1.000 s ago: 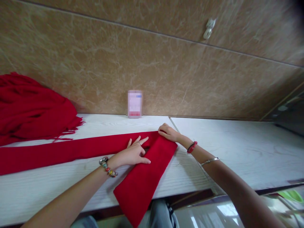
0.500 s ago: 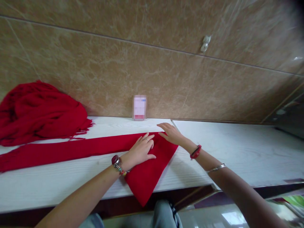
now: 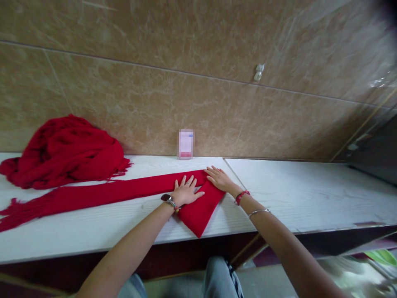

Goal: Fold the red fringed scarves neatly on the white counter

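Note:
A long red scarf (image 3: 124,192) lies in a flat strip along the white tabletop, its fringed end at the left. Toward its right end it turns at an angle, and a folded flap points to the table's front edge. My left hand (image 3: 185,192) rests on the scarf with fingers spread, near the bend. Farther right, my right hand (image 3: 219,178) lies flat over the corner of the fold, fingers stretched out. Cloth directly beneath both palms is hidden.
A heaped red fringed cloth (image 3: 74,153) sits on the table (image 3: 294,194) at the back left, against the tiled wall (image 3: 139,103). A small blurred card or box (image 3: 185,145) stands at the wall. A dark object (image 3: 375,142) is at the far right.
My right hand has come down flat onto the fold's corner. My left hand's fingers have spread wider. The flap's tip no longer hangs over the front edge as far. The view has shifted slightly.

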Demonstrator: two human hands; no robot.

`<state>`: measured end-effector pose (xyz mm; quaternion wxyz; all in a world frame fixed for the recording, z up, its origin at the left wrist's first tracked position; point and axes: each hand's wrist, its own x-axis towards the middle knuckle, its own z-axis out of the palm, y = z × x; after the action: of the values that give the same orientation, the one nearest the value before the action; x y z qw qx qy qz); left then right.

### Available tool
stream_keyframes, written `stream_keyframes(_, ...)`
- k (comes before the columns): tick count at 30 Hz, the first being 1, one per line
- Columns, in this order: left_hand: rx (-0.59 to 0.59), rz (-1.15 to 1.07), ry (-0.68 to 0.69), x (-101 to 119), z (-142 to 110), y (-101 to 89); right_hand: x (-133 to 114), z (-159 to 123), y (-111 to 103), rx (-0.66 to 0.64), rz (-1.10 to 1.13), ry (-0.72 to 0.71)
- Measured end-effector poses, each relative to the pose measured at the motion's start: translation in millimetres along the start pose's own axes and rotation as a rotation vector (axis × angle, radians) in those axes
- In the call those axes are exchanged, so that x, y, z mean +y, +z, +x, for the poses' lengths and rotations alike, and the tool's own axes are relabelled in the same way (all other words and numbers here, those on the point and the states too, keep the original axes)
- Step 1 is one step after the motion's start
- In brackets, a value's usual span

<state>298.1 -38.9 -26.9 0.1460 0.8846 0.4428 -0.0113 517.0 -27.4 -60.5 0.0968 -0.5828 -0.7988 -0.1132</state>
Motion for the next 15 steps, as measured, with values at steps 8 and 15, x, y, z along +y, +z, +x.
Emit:
stream_keyframes(8,0.177,0.023,-0.014,-33,-21,-8.9,-13,-2,-18,-0.003,-0.015,0.009)
stream_keyframes(15,0.265,0.229,-0.251,-173,-90,-45.2,-89,37,-30,-0.015,0.114,-0.278)
